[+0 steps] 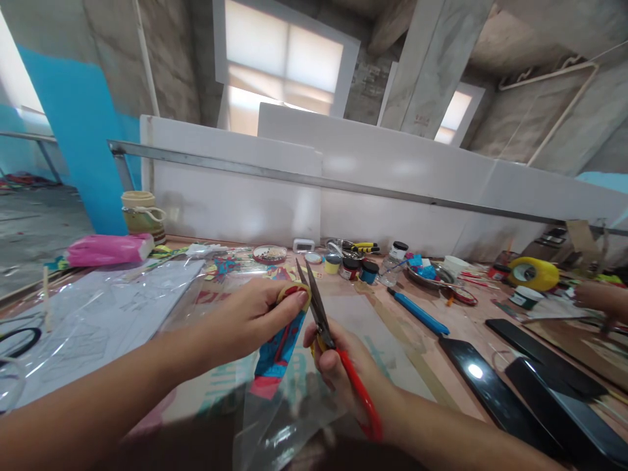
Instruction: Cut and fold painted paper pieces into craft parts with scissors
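My left hand [262, 314] pinches the top end of a painted strip [280, 347], blue with red and yellow, whose lower part runs into clear plastic film [275, 425]. In my right hand [348, 366] is a pair of scissors [321, 314] with dark blades and red handles. The blades point upward, just right of the strip's top end, and stand slightly apart. Whether they touch the strip I cannot tell. A small yellow piece shows by my right fingers; its kind is unclear.
Paper sheets with drawings [88, 333] lie under plastic at left, near a pink packet [110, 250]. Paint jars [369, 271], a metal dish [429, 275] and a blue pen-like tool [419, 313] sit beyond. A phone-like black slab [490, 386] and another person's hand [596, 296] are at right.
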Demonstrator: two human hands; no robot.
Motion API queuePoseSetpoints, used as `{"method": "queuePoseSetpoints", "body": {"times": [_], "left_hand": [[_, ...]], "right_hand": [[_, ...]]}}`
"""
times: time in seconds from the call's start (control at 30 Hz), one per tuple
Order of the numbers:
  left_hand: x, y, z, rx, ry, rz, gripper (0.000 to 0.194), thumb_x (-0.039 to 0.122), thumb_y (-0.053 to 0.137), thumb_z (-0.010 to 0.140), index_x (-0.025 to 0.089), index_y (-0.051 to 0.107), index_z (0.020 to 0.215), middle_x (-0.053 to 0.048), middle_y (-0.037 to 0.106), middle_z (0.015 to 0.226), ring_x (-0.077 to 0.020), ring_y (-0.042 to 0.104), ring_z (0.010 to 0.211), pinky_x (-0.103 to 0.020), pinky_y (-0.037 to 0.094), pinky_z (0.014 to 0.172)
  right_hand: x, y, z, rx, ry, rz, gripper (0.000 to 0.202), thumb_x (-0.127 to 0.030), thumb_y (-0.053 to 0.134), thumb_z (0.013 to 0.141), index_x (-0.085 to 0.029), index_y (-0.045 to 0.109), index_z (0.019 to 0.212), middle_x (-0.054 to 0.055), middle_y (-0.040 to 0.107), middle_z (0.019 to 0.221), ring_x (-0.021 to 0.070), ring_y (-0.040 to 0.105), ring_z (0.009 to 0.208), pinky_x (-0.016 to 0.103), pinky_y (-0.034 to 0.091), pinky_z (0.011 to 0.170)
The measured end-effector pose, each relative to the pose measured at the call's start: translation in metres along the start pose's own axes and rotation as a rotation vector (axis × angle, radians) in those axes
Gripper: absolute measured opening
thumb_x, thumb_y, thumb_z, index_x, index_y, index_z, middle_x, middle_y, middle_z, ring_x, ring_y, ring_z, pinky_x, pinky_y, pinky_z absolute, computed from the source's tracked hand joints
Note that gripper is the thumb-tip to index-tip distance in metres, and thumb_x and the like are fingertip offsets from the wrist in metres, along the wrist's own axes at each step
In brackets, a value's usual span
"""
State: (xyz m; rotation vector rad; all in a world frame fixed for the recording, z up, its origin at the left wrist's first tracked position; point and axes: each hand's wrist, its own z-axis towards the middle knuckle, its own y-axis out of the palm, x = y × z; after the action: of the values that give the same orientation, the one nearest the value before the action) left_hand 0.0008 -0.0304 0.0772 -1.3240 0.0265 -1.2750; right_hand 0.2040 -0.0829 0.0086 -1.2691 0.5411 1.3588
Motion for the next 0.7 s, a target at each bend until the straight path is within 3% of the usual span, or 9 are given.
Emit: {"method": "queuePoseSetpoints", "body": {"times": [0.17, 0.53, 0.7], "left_hand": [[-0.004, -0.009, 0.001, -0.034, 0.059, 0.014, 0.042, 0.042, 0.034, 0.102, 0.021, 0.036, 0.066, 0.004, 0.037, 0.063, -0.0123, 0.036, 0.058, -0.027, 0.030, 0.056], [-0.006, -0.029, -0.001, -0.173, 0.013, 0.082, 0.044, 0.047, 0.035, 0.101, 0.021, 0.037, 0.067, 0.004, 0.038, 0.060, -0.0124, 0.037, 0.055, -0.027, 0.029, 0.052], [-0.006, -0.034, -0.001, -0.231, 0.011, 0.072, 0.042, 0.044, 0.036, 0.101, 0.021, 0.037, 0.066, 0.004, 0.037, 0.059, -0.0119, 0.035, 0.053, -0.027, 0.027, 0.051]], "right_hand": [[-0.005, -0.004, 0.002, 0.014, -0.001, -0.049, 0.070, -0.087, 0.045, 0.083, -0.018, 0.055, 0.093, -0.004, 0.041, 0.069, 0.0118, 0.034, 0.060, 0.025, 0.027, 0.053], [-0.015, -0.007, 0.007, -0.024, 0.148, -0.050, 0.063, -0.080, 0.063, 0.075, -0.018, 0.055, 0.085, -0.004, 0.043, 0.066, 0.0119, 0.035, 0.059, 0.024, 0.027, 0.050], [-0.008, -0.009, 0.010, -0.029, 0.090, -0.086, 0.065, -0.082, 0.063, 0.075, -0.018, 0.057, 0.084, -0.004, 0.042, 0.065, 0.0117, 0.036, 0.058, 0.024, 0.027, 0.050]]}}
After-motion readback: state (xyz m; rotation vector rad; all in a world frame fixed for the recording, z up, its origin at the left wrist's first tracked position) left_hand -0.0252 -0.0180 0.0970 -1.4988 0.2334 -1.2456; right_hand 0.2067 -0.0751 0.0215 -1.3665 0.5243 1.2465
